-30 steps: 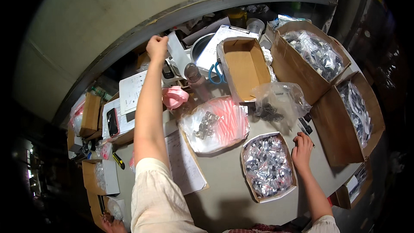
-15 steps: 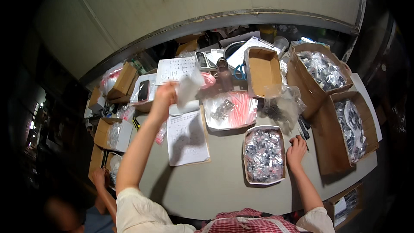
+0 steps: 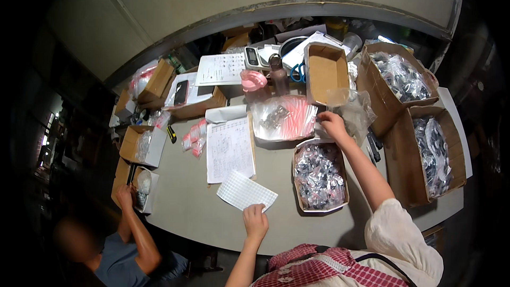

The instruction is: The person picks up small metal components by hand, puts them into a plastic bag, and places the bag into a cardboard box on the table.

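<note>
My left hand (image 3: 256, 222) pinches the lower edge of a white gridded sheet (image 3: 246, 190), low over the front of the table. Its far corner overlaps a printed paper pad (image 3: 230, 151). My right hand (image 3: 332, 124) is at the right rim of a shallow tray of red-striped clear bags (image 3: 297, 118), with its fingers drawn together; what they grip, if anything, is hidden. A small clump of dark parts (image 3: 277, 117) lies on those bags. Just nearer to me stands a box of small bagged parts (image 3: 320, 175). A crumpled clear bag (image 3: 355, 109) lies beside my right hand.
Large cardboard boxes of bagged parts (image 3: 398, 122) line the right side. An empty carton (image 3: 326, 77), a brown bottle (image 3: 278, 77) and a pink-lidded bottle (image 3: 255, 82) stand behind. A yellow cutter (image 3: 171, 134) lies left. A co-worker's hand (image 3: 126, 195) is at boxes there.
My left hand has come down from the raised position toward me, bringing the sheet to the table front. My right hand has left the tabletop beside the parts box and reached the bag tray.
</note>
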